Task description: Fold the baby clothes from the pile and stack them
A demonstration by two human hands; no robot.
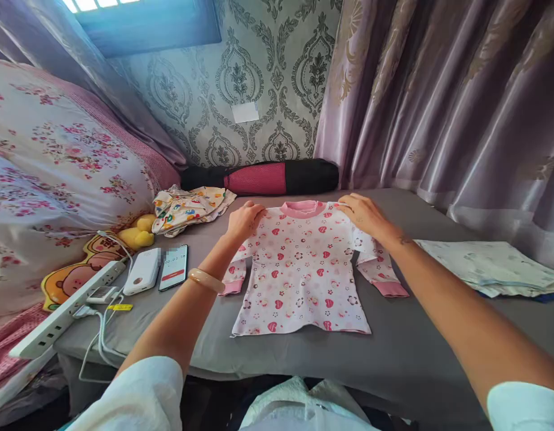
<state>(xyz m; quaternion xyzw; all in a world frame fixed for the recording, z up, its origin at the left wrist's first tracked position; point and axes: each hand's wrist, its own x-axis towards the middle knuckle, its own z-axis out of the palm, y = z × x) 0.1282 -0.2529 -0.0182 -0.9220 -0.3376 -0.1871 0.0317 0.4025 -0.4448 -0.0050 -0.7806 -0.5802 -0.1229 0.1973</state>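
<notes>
A child's long-sleeved shirt [301,269], white with pink hearts and small flowers, lies spread on a grey-covered surface [299,359]. Its pink collar [302,208] points away from me, and the pink cuffs rest out at both sides. My left hand [246,219] is closed on the shirt's left shoulder, fingers curled over the cloth. At the opposite shoulder, my right hand [365,215] pinches the fabric between thumb and fingers. My forearms hide parts of the sleeves.
Left of the shirt are a phone [173,269], a white power bank [142,271], a power strip [70,308] with cables, and patterned folded cloth [191,209]. Folded clothes [492,266] lie at right. A black-and-pink roll [259,178] lies along the wall.
</notes>
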